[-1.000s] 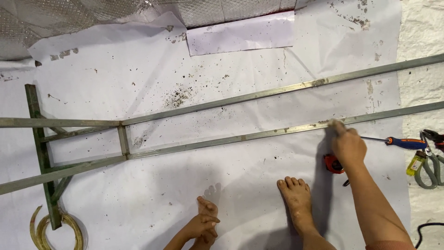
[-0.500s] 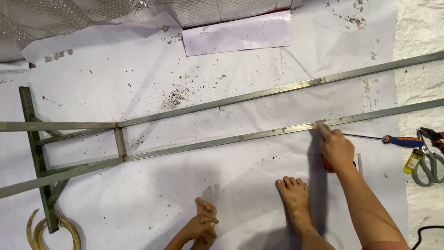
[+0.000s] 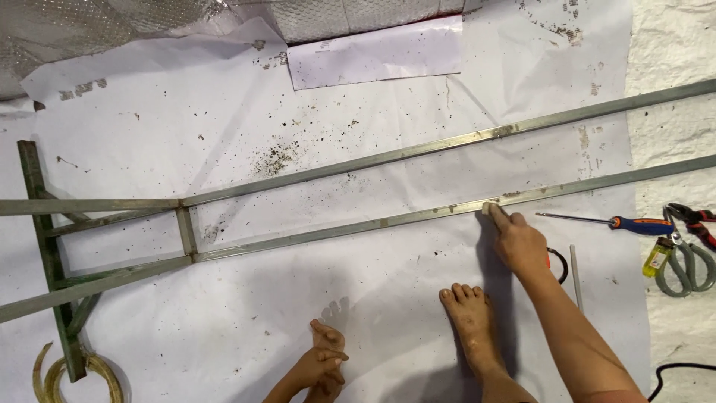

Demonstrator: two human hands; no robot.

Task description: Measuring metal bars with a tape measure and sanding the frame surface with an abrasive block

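Metal frame (image 3: 358,224) of long grey square bars lies flat on white paper sheeting (image 3: 224,321) spread over the floor, and the person works on its nearer bar. Nearest the camera, the left hand (image 3: 321,358) rests low against the sheeting with its fingers curled loosely; I cannot tell whether it holds anything. Just beside it a bare foot (image 3: 470,317) is planted flat on the paper. The right arm reaches forward past that foot, and the right hand (image 3: 518,242) presses a small pale piece (image 3: 488,210), held under the fingertips, onto the top face of the nearer bar, about 2 thirds of the way along its visible length. What the piece is cannot be made out. A red and black object (image 3: 552,261) lies partly hidden under the wrist.

To the right, well apart from the hand, lie a screwdriver with a blue and orange handle (image 3: 634,223), grey scissors (image 3: 686,261), red-handled pliers (image 3: 693,216) and a thin white rod (image 3: 574,265).

As a judgement, the bar shows rusty, dull patches on both sides of the hand, so much of its surface looks untreated. Farther off, the second long bar (image 3: 447,145) carries similar spots and nobody touches it. At far left the 2 bars join a green upright (image 3: 45,254) with braces, near a coil of tan cord (image 3: 74,373). Dark debris (image 3: 276,157) speckles the paper beyond, and crinkled silver sheeting (image 3: 112,30) lines the top edge.
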